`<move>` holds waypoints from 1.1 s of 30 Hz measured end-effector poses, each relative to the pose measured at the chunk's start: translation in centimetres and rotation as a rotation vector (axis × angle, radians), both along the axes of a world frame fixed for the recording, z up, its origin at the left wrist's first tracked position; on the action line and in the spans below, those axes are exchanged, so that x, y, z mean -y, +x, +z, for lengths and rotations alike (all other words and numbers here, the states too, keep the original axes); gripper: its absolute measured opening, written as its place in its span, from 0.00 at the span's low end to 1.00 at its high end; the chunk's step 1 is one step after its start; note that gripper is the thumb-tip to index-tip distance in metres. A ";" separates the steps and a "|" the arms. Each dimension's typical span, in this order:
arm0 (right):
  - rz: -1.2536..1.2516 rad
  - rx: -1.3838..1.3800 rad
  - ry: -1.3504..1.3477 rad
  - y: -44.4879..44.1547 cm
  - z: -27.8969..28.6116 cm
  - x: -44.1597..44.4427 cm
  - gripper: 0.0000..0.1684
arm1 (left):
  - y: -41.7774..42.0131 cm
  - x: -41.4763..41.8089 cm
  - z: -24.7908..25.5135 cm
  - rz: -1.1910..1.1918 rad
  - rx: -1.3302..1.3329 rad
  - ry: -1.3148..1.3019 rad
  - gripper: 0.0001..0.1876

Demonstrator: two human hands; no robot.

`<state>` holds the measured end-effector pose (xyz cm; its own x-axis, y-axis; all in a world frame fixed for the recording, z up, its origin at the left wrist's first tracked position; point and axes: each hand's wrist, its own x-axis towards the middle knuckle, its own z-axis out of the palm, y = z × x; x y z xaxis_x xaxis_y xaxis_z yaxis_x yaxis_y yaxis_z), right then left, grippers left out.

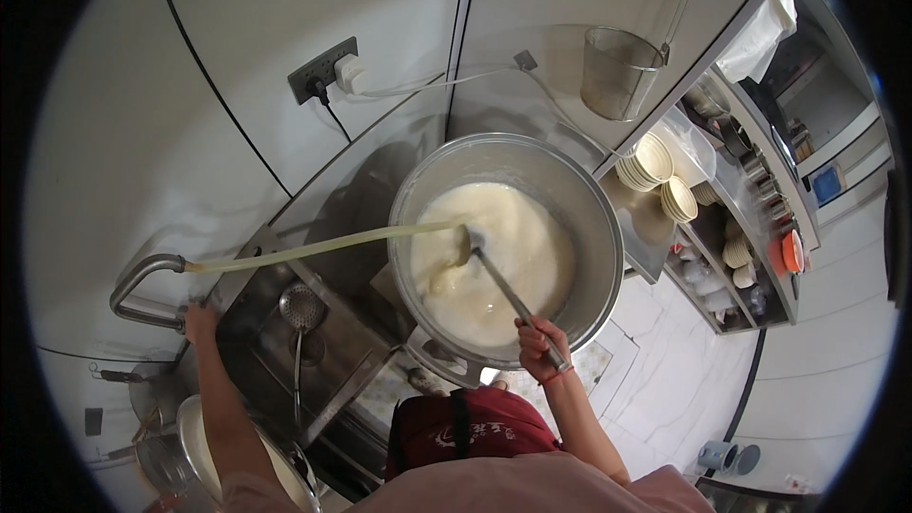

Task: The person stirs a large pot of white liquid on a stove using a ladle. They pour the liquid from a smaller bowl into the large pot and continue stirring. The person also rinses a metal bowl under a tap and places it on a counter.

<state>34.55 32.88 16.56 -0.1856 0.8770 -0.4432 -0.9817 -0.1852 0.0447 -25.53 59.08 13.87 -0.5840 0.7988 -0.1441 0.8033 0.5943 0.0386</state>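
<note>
A large metal stockpot stands in front of me, part filled with creamy white liquid. My right hand grips the handle of a metal ladle, whose bowl dips into the liquid. My left hand is at the base of a curved metal faucet, its fingers partly hidden there. From the faucet's mouth a pale yellow-green hose runs across to the pot, ending near the ladle bowl. Whether water flows from it I cannot tell.
A skimmer lies across the metal sink. Below my left arm stands another pot. A wire strainer basket hangs on the wall, near a socket strip with cords. Stacked bowls fill shelves at right.
</note>
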 end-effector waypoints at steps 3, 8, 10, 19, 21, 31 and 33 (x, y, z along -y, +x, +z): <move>-0.093 0.185 -0.057 0.4 -1.5 -0.4 0.14 | -1.3 0.2 -0.9 -0.020 -0.040 0.004 0.26; -0.099 0.430 -0.301 -0.6 -0.8 0.8 0.11 | 0.3 0.3 0.0 0.004 -0.021 -0.057 0.26; -0.052 0.483 -0.333 -2.0 0.6 1.7 0.08 | -0.9 0.4 -1.0 -0.010 -0.023 -0.027 0.25; 0.043 0.113 -0.457 -7.4 7.9 5.2 0.08 | -1.0 -0.3 -2.4 -0.131 0.016 -0.003 0.20; 0.089 0.054 -0.388 -7.8 8.9 5.0 0.07 | -1.4 -0.6 -3.0 -0.101 0.047 -0.012 0.20; -0.052 -0.021 -0.015 -1.4 1.7 0.1 0.10 | -5.3 -1.2 -6.5 -0.197 0.059 0.124 0.17; -0.089 0.059 0.016 -0.5 0.2 -0.3 0.11 | -5.7 -0.8 -6.2 -0.239 0.002 0.090 0.17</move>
<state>34.05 33.16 16.77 -0.0808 0.8961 -0.4365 -0.9951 -0.0977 -0.0163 -31.27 59.85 7.66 -0.3768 0.9239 -0.0669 0.9204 0.3816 0.0851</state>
